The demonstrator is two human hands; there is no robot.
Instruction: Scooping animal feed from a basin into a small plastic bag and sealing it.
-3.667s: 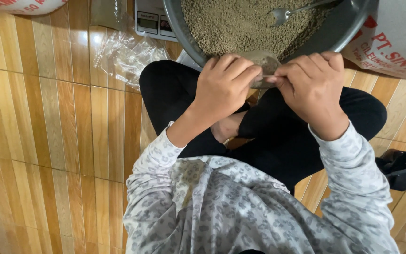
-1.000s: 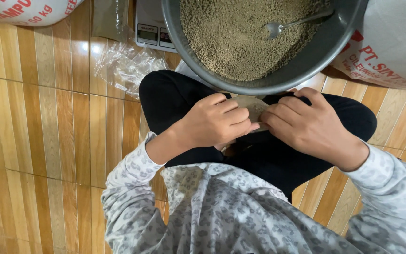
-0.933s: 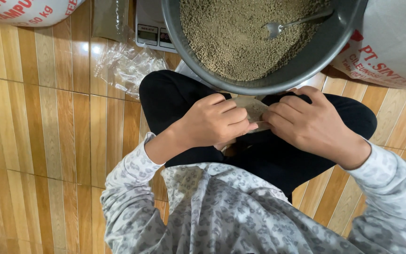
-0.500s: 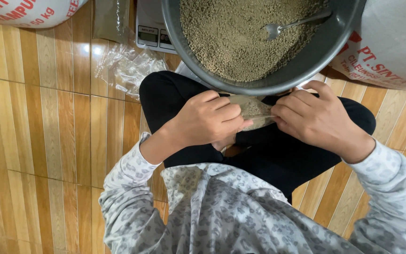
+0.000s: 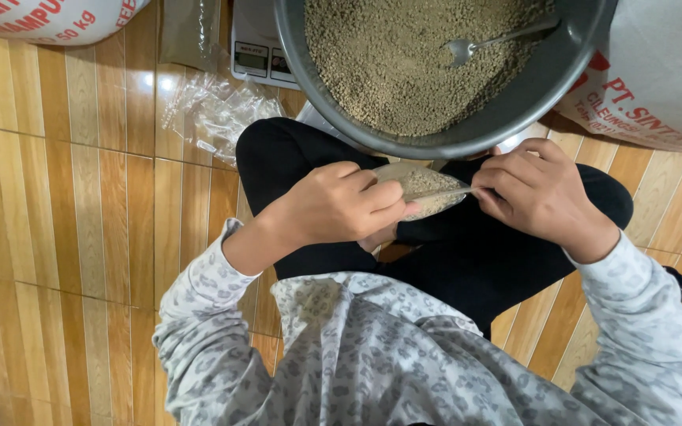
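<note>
You sit cross-legged on a wooden plank floor [image 5: 65, 237], seen from above, in a grey patterned long-sleeved top and black trousers. Over your lap, both hands hold a small clear plastic bag [image 5: 428, 189] partly filled with brownish-green pellets. Your left hand [image 5: 341, 207] wraps around the bag's left end, fingers curled closed on it and thumb pressed along its edge. Your right hand [image 5: 537, 189] pinches the bag's right end between thumb and fingertips, pulling the plastic taut. The bag lies roughly level between the two hands, just below the rim of a large grey metal bowl [image 5: 546, 83].

That bowl sits just beyond your knees and is heaped with the same pellets; a metal spoon [image 5: 495, 41] lies in them, handle pointing up and right. Left of the bowl, a pile of empty clear bags [image 5: 219, 114] rests on the floor, with a small white digital scale [image 5: 258, 47] behind it. Large white sacks [image 5: 657, 87] stand at the far right and far left.
</note>
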